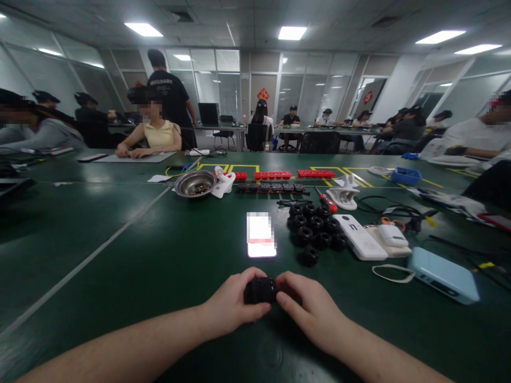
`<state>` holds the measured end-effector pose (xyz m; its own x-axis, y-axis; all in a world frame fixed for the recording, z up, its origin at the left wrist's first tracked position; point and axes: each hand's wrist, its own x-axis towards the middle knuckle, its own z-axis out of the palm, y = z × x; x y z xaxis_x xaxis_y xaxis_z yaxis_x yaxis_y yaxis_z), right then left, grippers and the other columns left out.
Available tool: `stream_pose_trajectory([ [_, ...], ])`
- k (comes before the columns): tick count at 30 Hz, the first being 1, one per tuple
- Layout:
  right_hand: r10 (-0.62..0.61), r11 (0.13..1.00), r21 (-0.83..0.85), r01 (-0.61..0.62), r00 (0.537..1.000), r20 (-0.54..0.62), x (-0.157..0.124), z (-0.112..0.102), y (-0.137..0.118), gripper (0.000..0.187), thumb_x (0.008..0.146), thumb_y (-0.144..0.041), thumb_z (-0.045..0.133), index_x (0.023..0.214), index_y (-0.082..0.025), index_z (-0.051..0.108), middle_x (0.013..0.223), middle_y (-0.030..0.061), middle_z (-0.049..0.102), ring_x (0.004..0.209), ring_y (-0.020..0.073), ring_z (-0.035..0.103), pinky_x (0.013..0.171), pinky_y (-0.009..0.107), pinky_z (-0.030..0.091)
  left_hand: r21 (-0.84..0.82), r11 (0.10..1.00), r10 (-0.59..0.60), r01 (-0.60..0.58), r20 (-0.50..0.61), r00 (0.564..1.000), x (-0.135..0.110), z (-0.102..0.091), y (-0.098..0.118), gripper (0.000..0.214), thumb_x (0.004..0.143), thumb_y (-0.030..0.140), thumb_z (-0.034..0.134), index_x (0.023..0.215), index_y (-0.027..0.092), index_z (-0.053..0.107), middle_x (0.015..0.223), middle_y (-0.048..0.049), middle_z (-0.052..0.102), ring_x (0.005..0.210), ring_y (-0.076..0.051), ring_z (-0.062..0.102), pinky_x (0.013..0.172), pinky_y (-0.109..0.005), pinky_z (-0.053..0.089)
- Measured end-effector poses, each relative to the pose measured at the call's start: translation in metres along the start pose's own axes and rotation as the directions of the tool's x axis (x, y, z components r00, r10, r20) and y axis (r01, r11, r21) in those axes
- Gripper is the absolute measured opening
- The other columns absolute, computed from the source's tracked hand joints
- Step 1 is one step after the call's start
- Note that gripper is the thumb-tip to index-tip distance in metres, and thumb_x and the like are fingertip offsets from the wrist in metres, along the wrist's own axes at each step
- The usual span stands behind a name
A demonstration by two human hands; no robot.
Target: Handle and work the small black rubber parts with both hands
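Note:
My left hand [233,302] and my right hand [309,308] meet low on the green table [120,250], both with fingers wrapped round one small black round part [260,290]. The part sits between my thumbs and fingertips, just above the table top. A cluster of several similar black ring-shaped parts [315,226] lies a little beyond my right hand. A lit phone [261,234] lies flat straight ahead of my hands.
A metal bowl [195,183], white clips [224,181], red strips [273,174], a row of dark blocks [271,187], a red-handled screwdriver [327,201], white devices [359,236], a light-blue power bank [443,274] and cables [395,210] lie ahead. Other people sit at the tables around.

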<state>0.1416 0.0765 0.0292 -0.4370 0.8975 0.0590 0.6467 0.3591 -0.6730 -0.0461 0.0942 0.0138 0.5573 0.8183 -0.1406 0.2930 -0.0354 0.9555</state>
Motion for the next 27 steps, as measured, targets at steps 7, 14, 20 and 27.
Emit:
stream_pose_trajectory([
  [7,-0.038,0.999,0.027,0.038,0.999,0.019,0.001,-0.001,-0.001,0.012,0.081,-0.023,0.049,0.091,-0.018,0.055,0.080,0.0023,0.059,0.071,0.0148,0.053,0.063,0.025,0.040,-0.120,0.993,0.015,-0.011,0.028,1.000,0.003,0.000,-0.012,0.048,0.063,0.038,0.067,0.100,0.015,0.048,0.078,-0.0019,0.056,0.057,-0.011,0.054,0.052,-0.024,0.045],
  [14,-0.042,0.999,0.026,0.042,0.999,-0.001,0.000,-0.002,-0.001,0.016,0.085,-0.028,0.044,0.092,-0.019,0.054,0.081,0.0023,0.059,0.072,0.0153,0.053,0.064,0.026,0.040,-0.099,0.995,-0.011,0.013,0.021,1.000,0.002,0.001,-0.008,0.036,0.068,0.032,0.063,0.095,0.016,0.046,0.071,0.0015,0.054,0.054,-0.010,0.053,0.051,-0.022,0.045],
  [20,-0.017,1.000,0.005,0.017,1.000,0.020,0.002,-0.001,0.001,0.012,0.083,-0.026,0.047,0.087,-0.018,0.055,0.077,0.0024,0.059,0.069,0.0152,0.053,0.061,0.026,0.039,-0.035,0.999,-0.024,0.024,-0.009,1.000,0.002,-0.001,-0.006,0.043,0.063,0.030,0.068,0.097,0.017,0.045,0.082,-0.0009,0.054,0.057,-0.010,0.054,0.050,-0.022,0.044],
  [27,-0.037,0.999,0.034,0.037,0.999,-0.010,0.000,-0.002,0.000,0.013,0.082,-0.026,0.048,0.092,-0.019,0.053,0.080,0.0015,0.058,0.070,0.0146,0.052,0.062,0.025,0.039,-0.099,0.995,0.002,0.002,0.032,0.999,0.002,0.001,-0.008,0.037,0.069,0.036,0.061,0.094,0.014,0.046,0.070,0.0006,0.053,0.053,-0.010,0.052,0.051,-0.024,0.044],
])
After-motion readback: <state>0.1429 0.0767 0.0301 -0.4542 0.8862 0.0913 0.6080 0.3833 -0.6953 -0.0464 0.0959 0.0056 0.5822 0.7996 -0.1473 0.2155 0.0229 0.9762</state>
